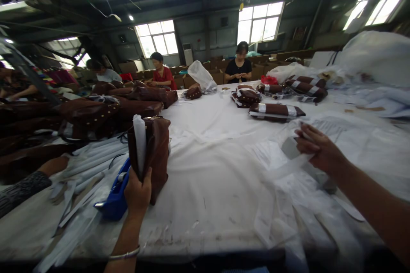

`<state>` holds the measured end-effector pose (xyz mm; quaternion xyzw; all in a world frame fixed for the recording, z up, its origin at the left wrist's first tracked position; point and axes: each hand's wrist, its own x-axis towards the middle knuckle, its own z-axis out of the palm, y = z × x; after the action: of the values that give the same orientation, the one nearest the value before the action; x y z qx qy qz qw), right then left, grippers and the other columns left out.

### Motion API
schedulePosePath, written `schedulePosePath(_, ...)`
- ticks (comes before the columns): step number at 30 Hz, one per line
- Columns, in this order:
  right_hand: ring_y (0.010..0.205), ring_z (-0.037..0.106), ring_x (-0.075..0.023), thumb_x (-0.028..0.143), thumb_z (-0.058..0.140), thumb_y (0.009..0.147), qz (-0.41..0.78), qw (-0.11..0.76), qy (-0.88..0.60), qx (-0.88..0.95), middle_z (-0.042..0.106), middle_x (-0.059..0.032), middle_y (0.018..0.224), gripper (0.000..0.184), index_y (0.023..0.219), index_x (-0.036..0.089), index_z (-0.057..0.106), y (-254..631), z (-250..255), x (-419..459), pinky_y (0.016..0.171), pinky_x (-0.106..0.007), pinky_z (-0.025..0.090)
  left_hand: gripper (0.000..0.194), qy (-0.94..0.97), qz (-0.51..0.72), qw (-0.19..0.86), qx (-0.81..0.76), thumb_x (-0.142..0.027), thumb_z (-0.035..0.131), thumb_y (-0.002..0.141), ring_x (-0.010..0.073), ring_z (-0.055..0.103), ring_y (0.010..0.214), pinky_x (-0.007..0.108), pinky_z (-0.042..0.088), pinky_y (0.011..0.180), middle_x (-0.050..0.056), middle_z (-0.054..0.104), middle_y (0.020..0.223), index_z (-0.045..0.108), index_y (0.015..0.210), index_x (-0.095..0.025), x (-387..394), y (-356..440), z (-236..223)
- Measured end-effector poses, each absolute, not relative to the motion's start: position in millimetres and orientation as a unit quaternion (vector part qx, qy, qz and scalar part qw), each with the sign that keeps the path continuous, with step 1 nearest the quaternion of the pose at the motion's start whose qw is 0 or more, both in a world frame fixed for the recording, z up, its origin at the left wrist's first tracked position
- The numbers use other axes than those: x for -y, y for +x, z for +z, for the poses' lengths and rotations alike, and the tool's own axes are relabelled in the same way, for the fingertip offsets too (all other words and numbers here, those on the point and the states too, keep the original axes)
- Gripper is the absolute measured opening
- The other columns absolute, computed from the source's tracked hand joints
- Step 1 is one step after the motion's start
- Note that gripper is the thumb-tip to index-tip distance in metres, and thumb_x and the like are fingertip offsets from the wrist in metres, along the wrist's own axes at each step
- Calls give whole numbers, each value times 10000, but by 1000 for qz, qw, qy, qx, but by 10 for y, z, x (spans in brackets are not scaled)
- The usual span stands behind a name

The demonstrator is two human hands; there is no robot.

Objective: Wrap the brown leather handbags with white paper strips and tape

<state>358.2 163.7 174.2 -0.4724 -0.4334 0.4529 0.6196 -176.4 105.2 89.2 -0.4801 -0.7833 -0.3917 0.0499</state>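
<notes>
My left hand (137,190) is closed around the bottom of a brown leather bag (156,149) that stands upright on the white-covered table (211,170). A rolled white paper strip (140,143) is pressed against the bag's near side under my fingers. My right hand (315,147) reaches to the right and pinches a sheet of thin white wrapping paper (288,166) in a loose pile. A blue tape dispenser (117,196) lies just left of my left hand.
Brown bags (96,113) are heaped at the left, and wrapped bags (275,110) lie across the far side. White strips (80,179) litter the near left. Another person's forearm (28,183) rests at the left. Two people (238,66) sit at the far edge.
</notes>
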Motion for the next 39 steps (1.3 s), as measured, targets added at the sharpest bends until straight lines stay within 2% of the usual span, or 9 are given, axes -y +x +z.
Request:
schedulePosePath(3, 478, 71, -68, 334, 708, 779, 415, 677, -409, 449, 664, -58, 1136, 260, 1024, 419, 691, 3544, 2174, -1755, 449, -286, 62, 653, -478, -393, 46, 784, -562, 493, 910, 375, 619, 1140, 493, 491, 934, 199, 640, 1249, 457, 1394, -125, -1057, -1759, 904)
schedulePosePath(7, 495, 330, -64, 266, 753, 730, 421, 655, -403, 481, 669, -46, 1234, 577, 1263, 428, 602, 3249, 2296, -2070, 441, -246, 176, 671, -477, -400, 39, 782, -566, 483, 915, 380, 591, 1197, 496, 482, 968, 205, 613, 1305, 433, 1425, -132, -1060, -1761, 894)
schedulePosePath(11, 700, 597, -124, 396, 680, 794, 417, 488, -479, 598, 664, -84, 1255, 548, 1317, 255, 599, 2678, 1869, -2529, 536, -240, 429, 660, -470, -405, 28, 784, -563, 489, 916, 367, 585, 1222, 490, 479, 989, 190, 616, 1314, 430, 1433, -156, -1049, -1777, 876)
schedulePosePath(16, 800, 683, -182, 445, 517, 921, 339, 272, -543, 719, 743, -92, 982, 436, 1185, 141, 685, 1750, 1140, -3207, 693, -272, 525, 684, -453, -409, 7, 792, -589, 473, 908, 386, 585, 1226, 512, 480, 993, 200, 620, 1310, 434, 1423, -140, -1030, -1784, 850)
schedulePosePath(22, 1123, 635, -346, 489, 824, 657, 277, 127, -569, 764, 720, -156, 1123, 694, 1247, 171, 640, 715, 477, -3787, 925, -412, 493, 740, -447, -409, 5, 795, -633, 460, 889, 391, 563, 1256, 524, 480, 1003, 191, 601, 1339, 401, 1462, -170, -1039, -1813, 776)
schedulePosePath(24, 1092, 646, -355, 420, 860, 603, 275, 104, -569, 768, 727, -159, 1090, 595, 1121, 176, 696, 527, 361, -3872, 895, -416, 501, 746, -443, -404, 5, 801, -628, 463, 888, 387, 566, 1254, 521, 489, 994, 185, 608, 1333, 387, 1473, -172, -1041, -1834, 762)
schedulePosePath(28, 882, 680, -267, 361, 786, 681, 299, 150, -544, 769, 729, -55, 780, 192, 760, 190, 747, 536, 464, -4054, 768, -318, 497, 725, -428, -396, 6, 812, -627, 465, 885, 372, 634, 1156, 493, 538, 901, 160, 671, 1233, 408, 1459, -188, -1042, -1856, 777)
schedulePosePath(35, 618, 545, -117, 605, 704, 757, 342, 372, -490, 710, 704, -43, 804, 489, 942, 154, 744, 1339, 1806, -4482, 532, -236, 419, 704, -438, -389, 15, 810, -634, 452, 892, 377, 598, 1207, 496, 505, 949, 160, 645, 1266, 418, 1437, -190, -1058, -1830, 809)
schedulePosePath(39, 573, 512, -90, 499, 823, 706, 408, 490, -422, 645, 684, -46, 797, 412, 888, 143, 723, 1943, 2781, -4435, 495, -223, 403, 707, -452, -378, 9, 808, -644, 435, 894, 386, 586, 1223, 509, 498, 967, 150, 637, 1283, 400, 1450, -209, -1100, -1815, 805)
